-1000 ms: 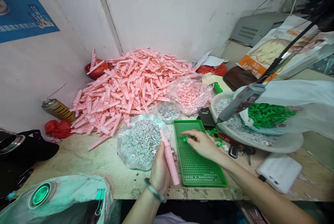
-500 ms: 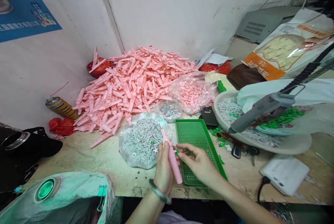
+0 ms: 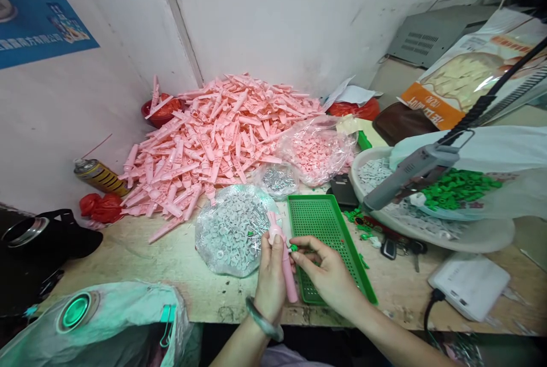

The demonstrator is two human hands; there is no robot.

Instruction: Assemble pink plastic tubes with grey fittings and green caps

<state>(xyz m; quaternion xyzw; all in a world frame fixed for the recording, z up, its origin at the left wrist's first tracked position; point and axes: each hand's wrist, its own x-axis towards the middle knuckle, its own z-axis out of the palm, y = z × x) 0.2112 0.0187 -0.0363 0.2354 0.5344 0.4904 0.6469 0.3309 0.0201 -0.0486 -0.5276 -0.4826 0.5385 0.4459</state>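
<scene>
Left hand [image 3: 270,281], fingers closed round pink plastic tube [image 3: 289,281]; right hand [image 3: 329,278], fingertips pinching small green piece [image 3: 294,248], above green tray [image 3: 318,224]

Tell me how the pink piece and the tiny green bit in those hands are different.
The pink piece is long and thin, while the green bit is tiny. The left hand wraps around the pink piece, while the right hand pinches the green bit in its fingertips. Both look like plastic.

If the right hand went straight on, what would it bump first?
The right hand pinches a green bit; it would probably meet the pink tube in the left hand first, though depth is hard to tell.
</scene>
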